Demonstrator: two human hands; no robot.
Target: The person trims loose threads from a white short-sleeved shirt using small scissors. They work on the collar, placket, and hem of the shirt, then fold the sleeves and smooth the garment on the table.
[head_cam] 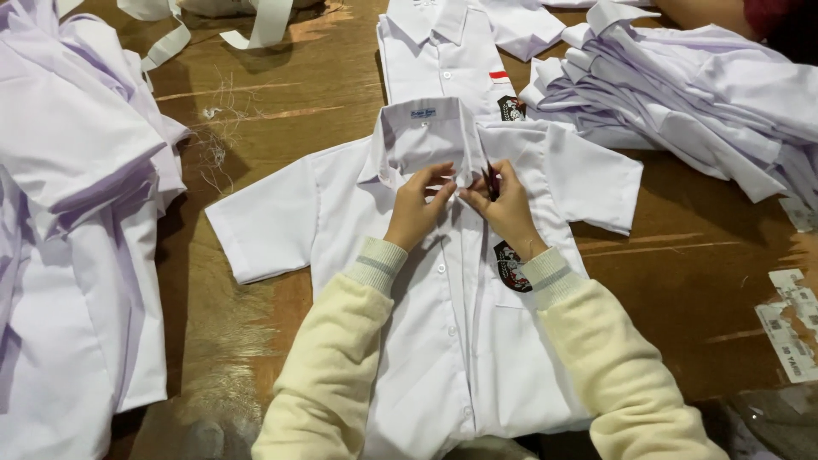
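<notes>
On the brown wooden table (281,102), both hands pinch the collar front of a white short-sleeved cotton shirt (460,341): left hand (417,209) fingers closed on fabric, right hand (507,209) gripping small dark snips (491,181)

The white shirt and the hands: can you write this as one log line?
left hand: pinching shirt collar | right hand: at collar, holding small dark tool | surface: wooden table

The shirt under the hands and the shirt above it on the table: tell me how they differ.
The shirt under the hands lies fully in view with both short sleeves spread; the shirt above it is cut off by the picture's edge and partly covered. The left hand and right hand pinch the near shirt's collar area; nobody touches the far one. Both are white, buttoned, with a dark chest badge.
</notes>
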